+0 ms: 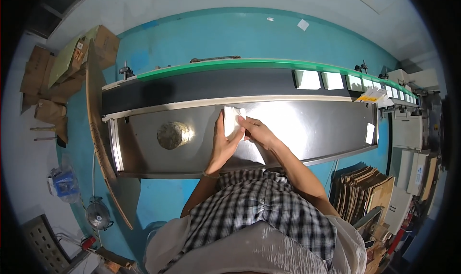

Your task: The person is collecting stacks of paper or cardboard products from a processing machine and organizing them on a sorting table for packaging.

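Observation:
Both my hands hold a small white carton (231,116) above the middle of the steel table (201,151). My left hand (224,142) wraps its left side and underside, fingers closed round it. From the right, my right hand (257,131) grips the carton's right edge, with the thumb on its face. Some of the fingers are hidden behind the carton. On the table to the left stands a round, mottled roll or can (173,135); I cannot make out which.
Beyond the table runs a dark conveyor belt (216,84) with a green rail (249,63). White cartons (307,79) stand along its right part. A yellow-and-white packet (372,96) lies at the table's right end. A cardboard sheet (101,139) stands at the left, flattened cardboard (362,190) at the right.

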Tool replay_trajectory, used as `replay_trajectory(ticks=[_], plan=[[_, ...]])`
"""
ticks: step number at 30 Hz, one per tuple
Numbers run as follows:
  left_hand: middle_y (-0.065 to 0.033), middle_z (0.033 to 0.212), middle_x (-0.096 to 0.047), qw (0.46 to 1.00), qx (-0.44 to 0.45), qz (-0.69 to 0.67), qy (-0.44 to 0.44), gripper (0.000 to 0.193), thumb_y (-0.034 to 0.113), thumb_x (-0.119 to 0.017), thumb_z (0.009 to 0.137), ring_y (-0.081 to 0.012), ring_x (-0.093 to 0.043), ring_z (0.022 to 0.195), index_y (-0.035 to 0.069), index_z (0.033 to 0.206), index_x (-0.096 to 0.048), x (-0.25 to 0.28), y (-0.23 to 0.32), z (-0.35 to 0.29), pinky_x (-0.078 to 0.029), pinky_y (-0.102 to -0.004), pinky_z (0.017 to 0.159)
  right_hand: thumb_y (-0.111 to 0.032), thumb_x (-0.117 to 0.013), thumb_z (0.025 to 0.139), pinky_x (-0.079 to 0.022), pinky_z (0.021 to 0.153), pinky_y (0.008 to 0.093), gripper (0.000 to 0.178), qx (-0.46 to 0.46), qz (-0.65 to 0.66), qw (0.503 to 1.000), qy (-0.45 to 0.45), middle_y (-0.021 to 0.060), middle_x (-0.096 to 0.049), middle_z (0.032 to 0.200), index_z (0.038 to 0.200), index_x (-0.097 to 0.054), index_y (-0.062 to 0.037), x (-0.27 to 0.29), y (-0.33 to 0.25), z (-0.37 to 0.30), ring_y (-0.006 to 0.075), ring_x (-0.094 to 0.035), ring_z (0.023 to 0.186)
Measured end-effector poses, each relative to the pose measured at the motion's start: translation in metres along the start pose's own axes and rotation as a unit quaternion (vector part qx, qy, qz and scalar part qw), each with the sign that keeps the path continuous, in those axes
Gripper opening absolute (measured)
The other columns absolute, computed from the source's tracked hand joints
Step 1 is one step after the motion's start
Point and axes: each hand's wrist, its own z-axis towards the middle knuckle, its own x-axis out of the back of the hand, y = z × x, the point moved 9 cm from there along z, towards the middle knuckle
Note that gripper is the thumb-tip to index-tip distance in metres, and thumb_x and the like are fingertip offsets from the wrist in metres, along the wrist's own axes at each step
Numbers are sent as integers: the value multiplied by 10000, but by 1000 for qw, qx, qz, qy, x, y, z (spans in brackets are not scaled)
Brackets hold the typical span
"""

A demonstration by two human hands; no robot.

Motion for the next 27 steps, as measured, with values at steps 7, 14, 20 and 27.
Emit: replay_trajectory(ticks=[7,14,20,27], plan=[[-196,1379,-546,997,64,-33,22,479,109,-563,971,-314,-514,1295,49,1431,-443,3,-19,25,-445,-426,1001,-192,-703,893,-520,741,313,354,103,-97,984,105,99,-705,974,1149,-656,48,39,-36,0,161,-643,843],[-105,1549,-368,879,-291,379,12,450,244,-796,803,-324,-274,1443,225,1239,-684,4,29,106,-229,-515,1075,-272,-602,1007,-499,683,264,282,193,89,919,333,69,-655,884,1080,-616,-1,160,-31,-3,122,-604,756],[-122,1421,-470,870,-281,401,54,616,274,-814,793,-316,-387,1349,128,1340,-573,9,31,127,-258,-516,1038,-160,-555,1036,-492,722,219,194,196,45,940,277,7,-658,902,1129,-643,-14,94,18,-54,71,-591,782],[-142,1482,-410,893,-278,349,51,644,402,-756,836,-356,-360,1377,86,1355,-545,-27,32,86,-259,-540,1063,-466,-507,1037,-490,841,291,504,155,-48,975,148,55,-666,1012,1214,-620,-8,24,-53,-86,127,-611,923]])
